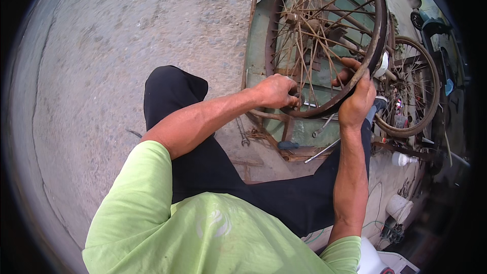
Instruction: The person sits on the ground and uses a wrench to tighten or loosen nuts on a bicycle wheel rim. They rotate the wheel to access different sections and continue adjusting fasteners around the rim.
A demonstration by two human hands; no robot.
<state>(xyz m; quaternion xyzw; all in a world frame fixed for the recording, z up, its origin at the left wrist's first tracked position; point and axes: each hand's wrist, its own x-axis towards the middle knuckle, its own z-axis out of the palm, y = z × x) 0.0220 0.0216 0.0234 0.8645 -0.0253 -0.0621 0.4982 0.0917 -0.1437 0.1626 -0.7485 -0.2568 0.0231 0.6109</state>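
A rusty spoked wheel [376,35] stands tilted before me over a green metal surface [261,35]. My right hand [357,99] grips its rim at the near right side, with fingers reaching in among the spokes. At the lower left of the rim, my left hand [276,91] is closed, thumb and fingers pinched together beside the spokes. What lies between those fingertips is too small to make out. Below the rim are a spanner [320,129] and a long silver tool [323,150]. A blue-handled tool [287,145] rests near the green surface's front edge.
On the ground left of the green surface lies another spanner [244,136], beside a small rusty bundle [259,135]. To the right stands a second spoked wheel [435,78]. A white bulb-shaped thing [401,159] and a whitish bucket [398,208] sit nearer me.
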